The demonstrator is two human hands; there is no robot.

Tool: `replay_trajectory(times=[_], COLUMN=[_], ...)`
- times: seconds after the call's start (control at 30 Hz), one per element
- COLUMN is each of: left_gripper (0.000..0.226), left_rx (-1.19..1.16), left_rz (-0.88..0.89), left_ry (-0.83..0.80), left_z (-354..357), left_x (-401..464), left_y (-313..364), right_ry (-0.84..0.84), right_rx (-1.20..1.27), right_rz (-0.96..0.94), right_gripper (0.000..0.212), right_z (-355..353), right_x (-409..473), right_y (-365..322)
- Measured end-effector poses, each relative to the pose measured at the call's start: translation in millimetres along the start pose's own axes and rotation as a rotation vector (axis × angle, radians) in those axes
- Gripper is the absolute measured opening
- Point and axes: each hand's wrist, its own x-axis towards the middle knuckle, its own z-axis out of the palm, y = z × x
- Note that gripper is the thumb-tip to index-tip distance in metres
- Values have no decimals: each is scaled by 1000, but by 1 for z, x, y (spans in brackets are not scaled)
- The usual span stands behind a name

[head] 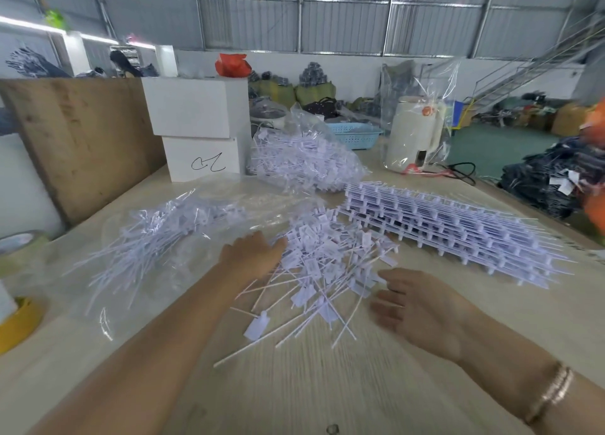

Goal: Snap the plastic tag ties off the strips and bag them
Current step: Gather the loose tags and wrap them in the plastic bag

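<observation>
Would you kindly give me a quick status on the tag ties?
Both hands open: left hand and right hand flank the loose ties. Strips stacked behind. Bag part-filled, left. Nothing blocking.

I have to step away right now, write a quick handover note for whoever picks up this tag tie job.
Left hand: open, resting on the left edge of the loose ties pile. Right hand: open, at the pile's right edge, holding nothing.
Uncut strips: stacked to the right of the pile on the table.
Open bag: lying flat to the left, partly filled with ties. A fuller bag sits behind, near the white boxes.
Done: one pile snapped off, some ties bagged.
Left: gather the loose pile into the open bag, then snap the remaining strips.
</observation>
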Motion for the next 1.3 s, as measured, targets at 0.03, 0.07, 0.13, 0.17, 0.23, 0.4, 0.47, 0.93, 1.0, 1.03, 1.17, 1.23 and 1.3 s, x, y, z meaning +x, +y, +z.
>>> replay_trajectory(times=[0.03, 0.07, 0.13, 0.17, 0.23, 0.4, 0.47, 0.93, 1.0, 1.03, 1.17, 1.23, 1.3], left_gripper=[76, 77, 78, 78, 77, 68, 65, 60, 57, 53, 28, 27, 29], left_rx=[-52, -101, -227, -318, -442, -61, -19, 74, 127, 113, -61, -118, -134], left_rz=[-18, -21, -16, -20, -52, -24, -26, 564, 573, 555, 503, 468, 342], left_ry=[-24, -42, -68, -83, -99, 63, 82, 112, 141, 126, 156, 246, 353], left_z=[0, 1, 2, 1, 0, -7, -8, 4, 6, 7, 11, 15, 18], left_x=[1, 1, -1, -2, -7, -24, -30, -51, -56, -57, -63, -63, -60], left_y=[1, 2, 3, 2, -2, 2, 9, 7, 4, 4, 17, 22, 20], right_ry=[0, 14, 50, 50, 43, 93, 109, 13, 84, 124, 163, 120, 88], right_rx=[19, 26, 7, -8, -38, -33, -85, -826, -894, -918, -1090, -1113, -1052], right_rz=[5, 7, 6, 0, -16, -22, -25, -65, -81, -84, -105, -64, -20], right_gripper=[45, 43, 37, 32, 16, 6, 7, 16, 43, 47, 43, 37, 28], right_z=[9, 17, 35, 42, 50, 38, 31, 20, 21, 23, 33, 36, 35], right_x=[0, 2, 7, 10, 16, 25, 27, 27, 32, 35, 46, 48, 46], right_y=[-2, -4, -7, -7, -5, 2, 2, -7, -9, -10, -11, -10, -12])
